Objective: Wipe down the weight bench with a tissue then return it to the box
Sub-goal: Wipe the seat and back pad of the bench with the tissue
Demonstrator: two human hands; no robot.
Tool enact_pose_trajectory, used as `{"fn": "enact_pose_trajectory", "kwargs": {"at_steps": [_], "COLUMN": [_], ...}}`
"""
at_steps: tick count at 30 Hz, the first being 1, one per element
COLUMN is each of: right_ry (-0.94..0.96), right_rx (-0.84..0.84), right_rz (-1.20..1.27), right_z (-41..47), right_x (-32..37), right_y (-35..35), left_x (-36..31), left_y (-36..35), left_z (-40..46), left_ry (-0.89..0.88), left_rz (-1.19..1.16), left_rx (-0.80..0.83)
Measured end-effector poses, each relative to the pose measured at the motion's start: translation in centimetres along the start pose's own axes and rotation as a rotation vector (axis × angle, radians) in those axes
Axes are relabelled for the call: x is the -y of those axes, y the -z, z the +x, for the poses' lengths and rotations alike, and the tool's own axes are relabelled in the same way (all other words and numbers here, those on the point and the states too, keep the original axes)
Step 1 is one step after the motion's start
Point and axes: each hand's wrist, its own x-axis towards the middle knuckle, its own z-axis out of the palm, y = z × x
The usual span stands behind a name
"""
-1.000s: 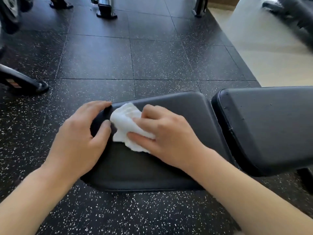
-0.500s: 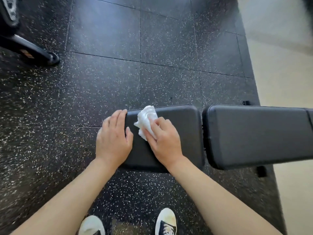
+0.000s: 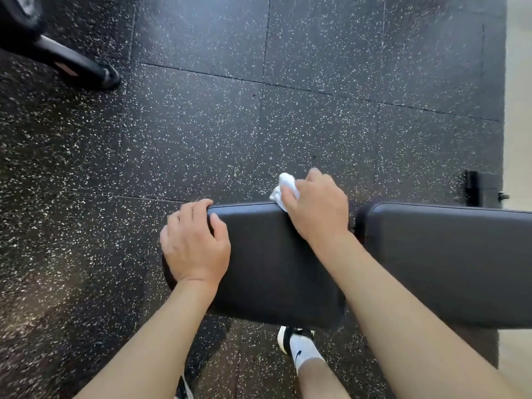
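White crumpled tissue point(image 3: 283, 188) at far edge of black bench pad point(image 3: 267, 260).

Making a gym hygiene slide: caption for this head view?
Right hand wipes the bench seat pad's far edge with a tissue while the left hand steadies its end.

One mark, no words.
A black swoosh logo sits on the white sock point(image 3: 300, 354); no lettering or numbers can be read.
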Motion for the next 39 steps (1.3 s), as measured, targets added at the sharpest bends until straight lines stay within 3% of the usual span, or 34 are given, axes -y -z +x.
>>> {"fn": "enact_pose_trajectory", "kwargs": {"at_steps": [6, 10, 14, 17, 23, 28, 33, 36, 39], "right_ry": [0.271, 0.319, 0.120, 0.046, 0.314, 0.423, 0.386, 0.243, 0.135], "right_rx": [0.206, 0.191, 0.234, 0.209, 0.094, 0.304, 0.112, 0.149, 0.144], "right_rz": [0.092, 0.206, 0.142, 0.198, 0.203, 0.175, 0.324, 0.243, 0.194], "right_z": [1.6, 2.3, 2.8, 2.1, 3.0, 3.0, 2.9, 2.8, 2.0], "right_x": [8.5, 2.9, -6.9, -9.0, 0.5, 6.4, -1.6, -7.7, -9.1], "right_y": [-3.8, -2.4, 0.1, 0.7, -2.3, -4.4, -1.7, -0.7, -0.8], "left_x": [-0.3, -0.5, 0.0, 0.0, -0.2, -0.2, -0.1, 0.1, 0.0], "left_y": [-0.1, -0.2, -0.6, -0.6, -0.5, -0.6, -0.9, -1.0, -0.9], "left_z": [0.4, 0.2, 0.3, 0.3, 0.4, 0.4, 0.3, 0.3, 0.3], "left_ry": [0.038, 0.001, -0.004, 0.005, 0.021, 0.024, 0.009, 0.009, 0.021], "left_rz": [-0.006, 0.023, 0.039, 0.053, 0.063, 0.055, 0.063, 0.068, 0.066], "left_rx": [-0.017, -0.034, -0.031, -0.023, -0.009, -0.012, -0.034, -0.043, -0.038]}}
